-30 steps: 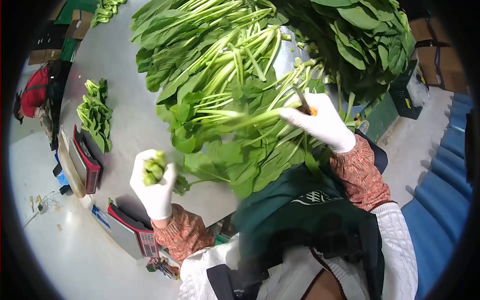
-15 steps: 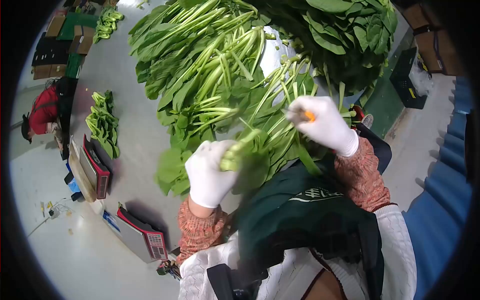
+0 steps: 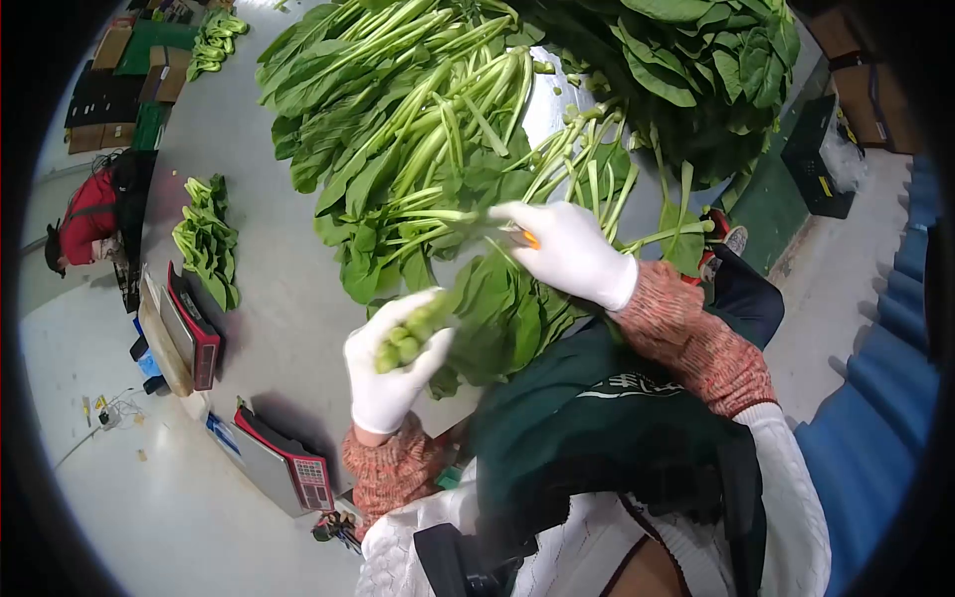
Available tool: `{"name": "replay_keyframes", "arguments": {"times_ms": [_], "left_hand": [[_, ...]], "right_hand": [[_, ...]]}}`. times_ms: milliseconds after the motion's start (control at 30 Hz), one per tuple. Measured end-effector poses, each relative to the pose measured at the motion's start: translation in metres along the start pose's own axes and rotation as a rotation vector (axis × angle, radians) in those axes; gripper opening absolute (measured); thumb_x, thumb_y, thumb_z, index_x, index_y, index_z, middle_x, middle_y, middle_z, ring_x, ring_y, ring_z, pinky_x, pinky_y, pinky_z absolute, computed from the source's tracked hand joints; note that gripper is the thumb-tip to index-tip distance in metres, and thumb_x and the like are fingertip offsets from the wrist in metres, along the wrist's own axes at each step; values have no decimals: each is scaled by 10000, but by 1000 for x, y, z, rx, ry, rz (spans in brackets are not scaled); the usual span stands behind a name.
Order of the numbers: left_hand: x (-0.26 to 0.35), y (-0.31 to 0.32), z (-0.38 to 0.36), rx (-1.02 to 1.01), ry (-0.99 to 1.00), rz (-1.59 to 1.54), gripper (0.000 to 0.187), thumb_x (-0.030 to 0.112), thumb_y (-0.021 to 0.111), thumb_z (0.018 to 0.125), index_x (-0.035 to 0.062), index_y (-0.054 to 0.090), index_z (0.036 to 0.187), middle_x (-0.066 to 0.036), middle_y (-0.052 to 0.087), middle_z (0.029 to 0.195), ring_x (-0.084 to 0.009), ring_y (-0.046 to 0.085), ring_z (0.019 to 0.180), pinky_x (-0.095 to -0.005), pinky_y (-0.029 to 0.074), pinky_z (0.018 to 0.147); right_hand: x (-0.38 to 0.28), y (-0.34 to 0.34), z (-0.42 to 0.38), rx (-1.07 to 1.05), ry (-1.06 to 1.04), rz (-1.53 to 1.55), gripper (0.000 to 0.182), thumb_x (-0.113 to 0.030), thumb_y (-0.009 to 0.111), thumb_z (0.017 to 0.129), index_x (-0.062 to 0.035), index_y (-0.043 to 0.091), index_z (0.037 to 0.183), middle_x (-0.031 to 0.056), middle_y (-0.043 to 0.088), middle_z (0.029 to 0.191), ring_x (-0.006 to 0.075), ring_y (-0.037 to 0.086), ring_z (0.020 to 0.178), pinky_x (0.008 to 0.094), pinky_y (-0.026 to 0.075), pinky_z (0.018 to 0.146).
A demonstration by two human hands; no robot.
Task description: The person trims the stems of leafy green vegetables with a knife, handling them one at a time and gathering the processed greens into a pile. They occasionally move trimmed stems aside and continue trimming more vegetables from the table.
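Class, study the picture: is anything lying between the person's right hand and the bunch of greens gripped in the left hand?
Nothing solid. The right hand, holding a small orange-tipped tool, hovers just above the leaves of the bunch, whose stems the left hand grips. Only the bunch's own leaves lie between.

A heap of leafy greens point(image 3: 428, 129) lies on the worktop point(image 3: 269, 298) ahead. A smaller bunch point(image 3: 206, 242) lies to its left, with two weighing scales point(image 3: 189, 328) at the worktop's left edge.

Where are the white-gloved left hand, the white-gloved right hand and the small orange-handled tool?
White-gloved left hand point(image 3: 390, 370), head view, palm.
White-gloved right hand point(image 3: 569, 251), head view, back of glove.
Small orange-handled tool point(image 3: 530, 239), head view, orange tip.
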State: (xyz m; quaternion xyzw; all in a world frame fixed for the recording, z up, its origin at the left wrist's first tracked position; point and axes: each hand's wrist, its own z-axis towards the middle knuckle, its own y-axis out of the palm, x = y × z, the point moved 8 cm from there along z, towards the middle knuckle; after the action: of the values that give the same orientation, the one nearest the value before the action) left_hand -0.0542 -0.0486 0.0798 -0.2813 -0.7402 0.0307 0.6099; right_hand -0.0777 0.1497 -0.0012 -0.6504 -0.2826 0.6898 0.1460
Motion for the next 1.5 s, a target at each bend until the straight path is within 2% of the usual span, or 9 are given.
{"name": "replay_keyframes", "arguments": {"times_ms": [200,500,633,867,1000,1067,1233,1333,1500], "left_hand": [[9,-76,-21,270,31,77,277,-75,639,807,-57,628,1084,-88,668,961,-147,639,893,-275,496,832],[-8,-100,-13,461,29,81,233,-94,652,820,-15,627,1037,-55,676,942,-96,612,838,-232,496,795],[24,-88,6,432,131,296,283,-40,725,791,22,659,1059,-34,680,931,-85,607,793,-237,505,762],[31,-6,46,7,84,-179,450,97,853,717,-2,646,1104,-46,696,968,-88,620,857,-253,517,789],[11,3,45,54,30,-94,330,44,793,750,-4,654,1045,-17,704,892,-49,608,775,-214,507,749],[4,-2,44,80,-16,-25,294,32,783,755,-5,657,1018,-13,701,881,-41,604,771,-208,505,743],[5,5,46,87,-43,-144,265,33,793,750,-2,654,973,16,682,841,-26,579,753,-201,494,707],[12,12,47,61,-43,-209,269,38,802,745,0,653,966,26,669,822,-23,560,737,-195,482,693],[8,2,39,85,-73,-127,270,61,816,732,6,666,951,34,648,799,-31,544,719,-203,470,679]], "right_hand": [[27,64,50,-118,5,-245,166,-230,662,808,-76,628,863,116,649,895,346,654,812,445,524,707],[-14,-34,35,238,-155,393,171,-150,720,835,-48,684,968,67,672,830,189,634,703,292,486,629],[-39,-44,26,-69,211,635,177,-160,716,888,-14,647,961,-6,620,764,33,535,679,208,436,589],[-86,-28,22,-77,-123,636,177,-133,750,866,0,659,938,4,611,762,33,487,637,213,394,562],[-75,-46,17,89,-312,344,181,-52,754,813,7,672,964,74,642,781,120,592,668,252,469,632],[-47,-68,17,191,-110,251,290,60,687,753,-22,692,1032,118,670,895,223,658,743,268,517,679],[-65,-45,5,154,-194,-119,605,8,674,731,-104,566,1316,149,672,1132,314,696,883,346,575,736],[-69,-29,6,36,-81,-74,561,-5,647,754,-88,570,1303,143,682,1096,308,697,871,365,570,729],[2,-50,7,291,69,-66,466,-60,607,782,-88,582,1247,109,715,959,308,691,851,397,551,742]]}}
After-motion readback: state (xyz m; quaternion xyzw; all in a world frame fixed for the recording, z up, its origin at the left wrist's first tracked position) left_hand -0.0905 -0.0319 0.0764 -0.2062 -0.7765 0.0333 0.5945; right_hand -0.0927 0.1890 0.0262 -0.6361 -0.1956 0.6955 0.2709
